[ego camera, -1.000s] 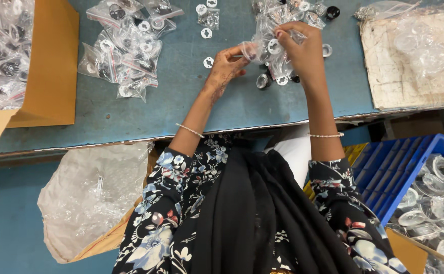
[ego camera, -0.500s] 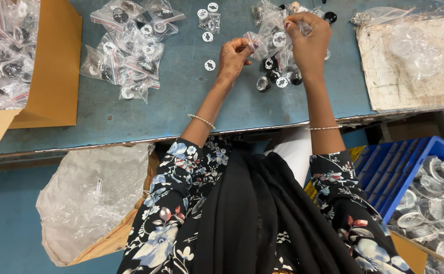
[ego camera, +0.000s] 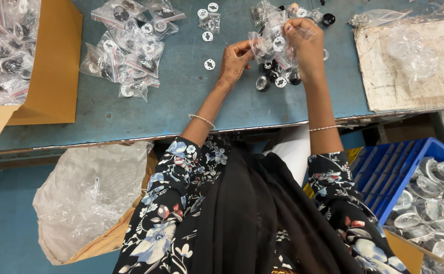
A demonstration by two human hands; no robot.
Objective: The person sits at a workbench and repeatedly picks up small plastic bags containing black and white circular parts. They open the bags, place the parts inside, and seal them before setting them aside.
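Both my hands are raised over the blue-green table (ego camera: 181, 101), gripping one small clear plastic bag (ego camera: 271, 43) with white ring parts inside. My left hand (ego camera: 233, 60) pinches the bag's left edge. My right hand (ego camera: 304, 43) holds its right side from above. Directly beneath the bag lie several loose black and white round parts (ego camera: 275, 78). Two white discs (ego camera: 209, 64) rest on the table just left of my left hand.
A heap of filled clear bags (ego camera: 128, 48) lies at the upper left, beside a cardboard box (ego camera: 49, 71) holding more bags. A worn white board (ego camera: 409, 63) is at right. Below the table sit a blue crate (ego camera: 399, 167) of clear lenses and a plastic-lined carton (ego camera: 87, 203).
My hands and the bag have stayed close together over the loose parts, with the fingers shifting slightly on the bag. The view has drifted a little.
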